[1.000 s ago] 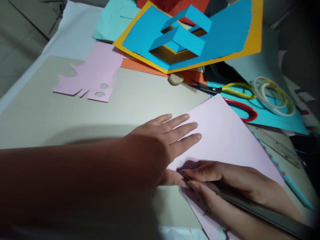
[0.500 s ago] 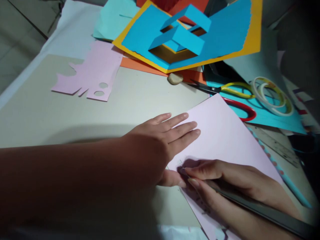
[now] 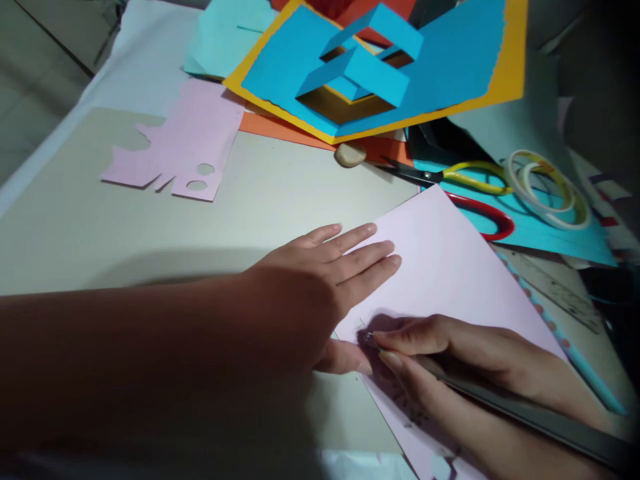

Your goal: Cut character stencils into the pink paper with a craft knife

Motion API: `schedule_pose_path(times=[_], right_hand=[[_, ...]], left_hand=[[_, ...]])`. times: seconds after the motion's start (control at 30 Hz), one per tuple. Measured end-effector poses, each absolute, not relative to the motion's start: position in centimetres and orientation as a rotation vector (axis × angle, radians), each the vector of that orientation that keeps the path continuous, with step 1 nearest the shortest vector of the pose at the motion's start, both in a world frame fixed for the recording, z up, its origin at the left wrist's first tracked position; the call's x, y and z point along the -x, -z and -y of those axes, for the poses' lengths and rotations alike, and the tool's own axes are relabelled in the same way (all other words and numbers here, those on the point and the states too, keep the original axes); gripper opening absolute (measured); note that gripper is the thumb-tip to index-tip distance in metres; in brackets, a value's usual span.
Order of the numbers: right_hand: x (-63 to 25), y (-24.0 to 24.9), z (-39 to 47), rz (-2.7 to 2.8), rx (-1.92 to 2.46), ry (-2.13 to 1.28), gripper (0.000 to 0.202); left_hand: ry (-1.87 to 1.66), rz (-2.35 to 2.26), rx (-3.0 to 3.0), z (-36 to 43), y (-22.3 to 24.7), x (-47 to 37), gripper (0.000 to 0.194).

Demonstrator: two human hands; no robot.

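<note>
My left hand [image 3: 325,287] lies flat with its fingers stretched out across the left edge of a pink sheet of paper [image 3: 435,267], its thumb near the lower edge. In my right hand [image 3: 465,360] is a long, dark grey craft knife [image 3: 520,413], pinched close to its tip. That tip touches the sheet just beside my left thumb, by some fine drawn lines. Small dark marks and cut-out openings show lower on the sheet, partly shaded by my right hand.
A pink cut-out scrap [image 3: 175,147] lies at left. Behind stands a blue and yellow pop-up card [image 3: 370,87]. Scissors [image 3: 450,177], tape rolls [image 3: 550,193], a pebble-like eraser [image 3: 351,155], a clear ruler [image 3: 555,287] and a blue dotted pencil [image 3: 585,373] surround the sheet.
My right hand and the craft knife have shifted slightly to the right, with a glint now at the tip. My left hand stays put.
</note>
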State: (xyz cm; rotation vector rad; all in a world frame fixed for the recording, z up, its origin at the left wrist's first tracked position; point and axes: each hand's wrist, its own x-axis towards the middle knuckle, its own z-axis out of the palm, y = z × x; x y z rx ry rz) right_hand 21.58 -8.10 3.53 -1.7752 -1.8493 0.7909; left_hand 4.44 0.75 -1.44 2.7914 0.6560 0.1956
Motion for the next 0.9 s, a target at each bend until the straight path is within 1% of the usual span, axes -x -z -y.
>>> schedule_pose_path(times=[0.1,0.27,0.37,0.5,0.7,0.8,0.9], right_hand=[[-21.9,-3.7,8.3,1.859,1.773,-0.78,0.025],[-23.6,-3.8,8.7,1.902,1.657,-0.933,0.007],[-24.3,-3.6,8.6,1.879,1.569,-1.027,0.01],[-24.4,-3.4,8.7,1.846,1.638,-1.114,0.008],[-24.4,-3.7,9.0,1.843,1.742,-0.987,0.013],[-24.3,-3.9,8.7,1.839,1.691,-1.061,0.008],[-24.1,-3.8,8.5,1.821,1.669,-1.084,0.008]], left_hand=[[-0.18,-0.663,-2.787,-0.8,1.5,-4.5,0.081],[-0.196,-0.661,-2.79,-0.8,1.5,-4.5,0.08],[-0.137,-0.671,-2.773,-0.8,1.4,-4.6,0.082],[-0.081,-0.681,-2.756,-0.9,0.9,-4.7,0.084],[-0.066,-0.625,-2.754,-1.0,0.3,-4.4,0.085],[-0.031,-0.629,-2.74,-1.1,0.0,-4.5,0.093],[0.001,-0.629,-2.726,-1.1,-0.2,-4.6,0.114]])
